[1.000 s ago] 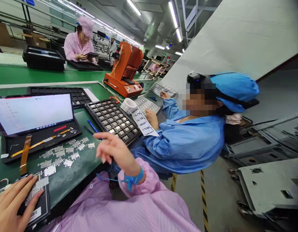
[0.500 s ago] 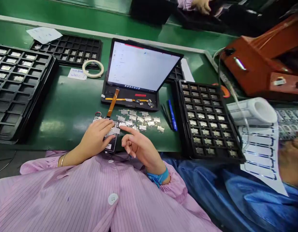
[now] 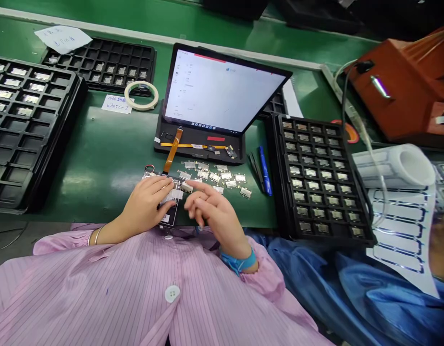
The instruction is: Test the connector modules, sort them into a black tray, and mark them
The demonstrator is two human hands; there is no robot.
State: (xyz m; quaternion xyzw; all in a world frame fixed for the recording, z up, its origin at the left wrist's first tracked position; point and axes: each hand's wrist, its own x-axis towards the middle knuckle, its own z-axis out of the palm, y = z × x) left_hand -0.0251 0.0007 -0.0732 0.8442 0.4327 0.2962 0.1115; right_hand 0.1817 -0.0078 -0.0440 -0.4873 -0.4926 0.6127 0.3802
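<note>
My left hand [image 3: 146, 199] lies flat over a black circuit board [image 3: 167, 214], its fingers stretched across the top and the thumb apart. A strip of greyish tape [image 3: 175, 194] shows on the board. My right hand [image 3: 215, 209] has its index finger stretched out, its tip at a small white block [image 3: 187, 187] on the board's right edge. Its other fingers are loosely bent, with nothing visible in them. An orange flat cable [image 3: 173, 150] runs from the board to an opened device with a lit screen [image 3: 222, 93]. Several small silver modules [image 3: 215, 177] lie loose beside the board.
Black trays with silver modules stand at right [image 3: 321, 182] and left [image 3: 30, 134]. Tweezers [image 3: 256, 170] and a blue pen-like tool [image 3: 265, 170] lie by the right tray. A tape roll [image 3: 141, 95] sits behind. A person in a blue sleeve [image 3: 351, 288] is at the right.
The view has shifted slightly, so the bench things sit further right. My right index finger still reaches to the white block, which now shows more clearly. My left hand stays on the board.
</note>
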